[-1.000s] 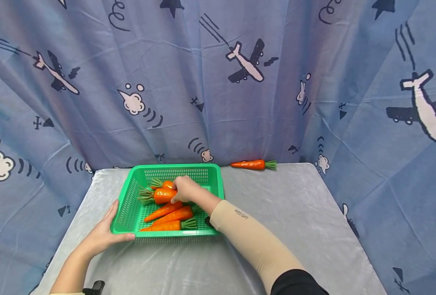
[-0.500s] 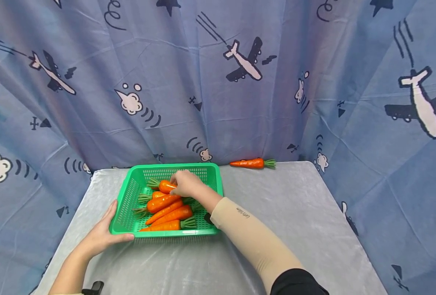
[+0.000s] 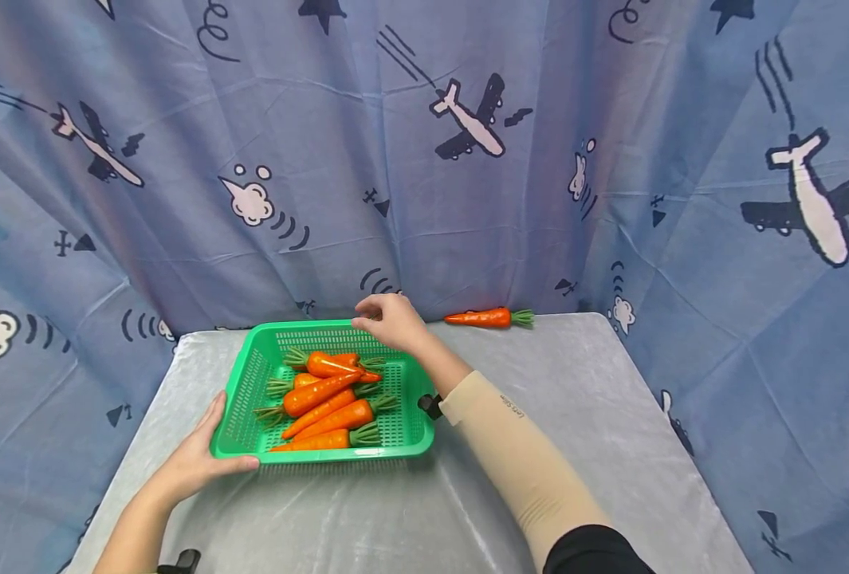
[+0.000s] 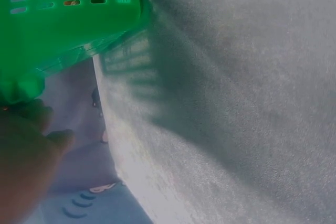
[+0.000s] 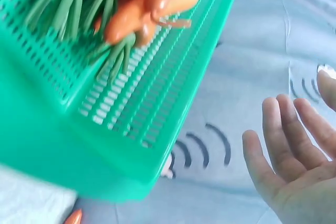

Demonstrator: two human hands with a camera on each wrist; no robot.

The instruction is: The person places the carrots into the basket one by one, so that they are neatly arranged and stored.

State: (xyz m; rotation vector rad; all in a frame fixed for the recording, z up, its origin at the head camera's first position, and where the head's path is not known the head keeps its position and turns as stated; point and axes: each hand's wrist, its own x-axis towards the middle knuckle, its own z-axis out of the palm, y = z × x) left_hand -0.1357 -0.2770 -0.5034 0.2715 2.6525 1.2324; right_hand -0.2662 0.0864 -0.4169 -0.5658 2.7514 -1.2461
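Observation:
A green plastic basket [image 3: 410,454] sits on the left part of the table with several orange carrots [image 3: 320,395] inside, their green stems pointing both ways. My left hand [image 3: 193,456] rests against its near left corner, thumb along the front rim and fingers straight along the left side. Above the basket's back right rim hovers my right hand [image 3: 393,319], holding nothing. Its fingers [image 5: 291,140] are spread apart in the right wrist view. Another carrot [image 3: 489,318] lies alone at the table's back edge, to the right of that hand.
The grey cloth-covered table [image 3: 560,414] extends to the right of the basket. A blue curtain [image 3: 367,199] printed with airplanes hangs behind and at both sides, close to the table's back edge.
My right hand has let go of a carrot at the back of the basket and lifted up and to the right. The carrots have shifted in the pile. My left hand stays at the corner.

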